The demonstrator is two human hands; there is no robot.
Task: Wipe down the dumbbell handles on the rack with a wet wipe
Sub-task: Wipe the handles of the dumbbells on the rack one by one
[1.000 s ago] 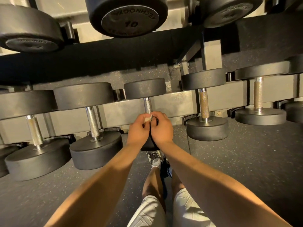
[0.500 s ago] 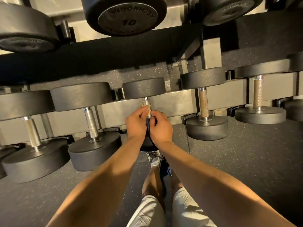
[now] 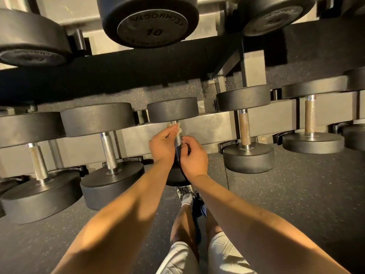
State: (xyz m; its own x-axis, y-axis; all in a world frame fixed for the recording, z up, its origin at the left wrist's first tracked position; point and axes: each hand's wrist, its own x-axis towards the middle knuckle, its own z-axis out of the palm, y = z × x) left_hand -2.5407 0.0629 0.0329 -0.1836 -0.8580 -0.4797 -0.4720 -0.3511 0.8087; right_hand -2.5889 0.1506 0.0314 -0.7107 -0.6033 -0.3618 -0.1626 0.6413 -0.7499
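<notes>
A small black dumbbell (image 3: 172, 109) rests on the lower rack rail (image 3: 209, 125) at the centre. Its metal handle (image 3: 178, 138) shows between my hands. My left hand (image 3: 163, 146) pinches a crumpled white wet wipe (image 3: 177, 129) against the upper end of the handle, just under the far head. My right hand (image 3: 194, 155) is curled round the lower part of the handle and hides the near head's top.
Larger dumbbells (image 3: 110, 153) sit to the left, and two more (image 3: 245, 133) sit to the right on the same rail. The upper shelf holds a "10" dumbbell (image 3: 150, 20) overhead. Speckled rubber floor (image 3: 296, 194) lies below; my legs and shoe (image 3: 185, 194) are under my arms.
My left hand has slid the wipe up the handle from near the lower end to just under the far head. My right hand stays at the lower part.
</notes>
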